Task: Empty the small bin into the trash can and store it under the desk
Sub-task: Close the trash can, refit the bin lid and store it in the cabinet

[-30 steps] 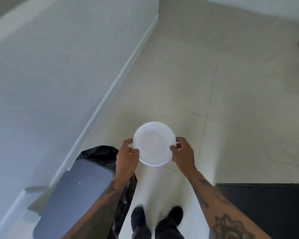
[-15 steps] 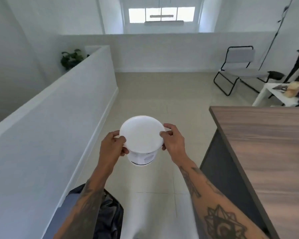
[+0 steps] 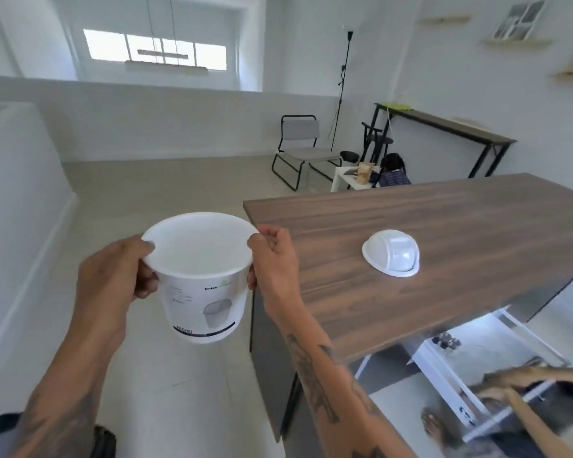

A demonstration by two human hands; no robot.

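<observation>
Bin [image 3: 201, 279] sits upright between my hands, held in the air just left of the tabletop's [image 3: 427, 246] near corner, above the floor. My left hand [image 3: 113, 279] pinches the rim on the left and my right hand [image 3: 273, 259] pinches it on the right, so both are clamped on the bin. From what I can see inside, it looks empty. The grip is only at the thin rim, so I judge a jolt could tip it or let it slip. Swinging right toward the desk, I could knock it against the tabletop edge. The domed white lid [image 3: 391, 252] lies on the tabletop, well apart, and could get left behind. Someone else's hands [image 3: 510, 388] are busy low at the far right, where I might crowd them.
</observation>
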